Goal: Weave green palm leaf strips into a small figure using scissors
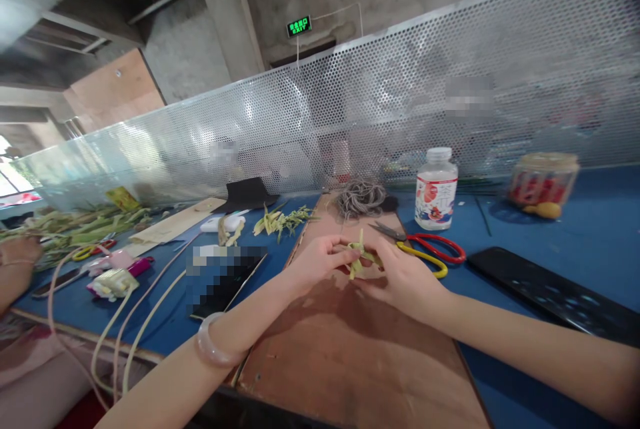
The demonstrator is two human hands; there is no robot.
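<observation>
Over the brown wooden board [345,356], my left hand [320,261] and my right hand [403,276] come together around a small piece of pale green plant leaf strips [357,259]. Both hands have their fingers closed on it in a pinch. Strip ends stick up and down between the fingertips; part of the piece is hidden behind them. Just beyond my right hand lie scissors [435,249] with red and yellow handles, blades pointing left. A tangled bundle of grey cord [361,198] rests at the board's far end.
A clear bottle [436,192] with a printed label stands behind the scissors. To the right are a black phone [545,286] and a blurred jar [545,179]. Leftward lie another dark phone [235,282], cables, and green husks [95,219]. A co-worker's arm [17,269] shows at far left.
</observation>
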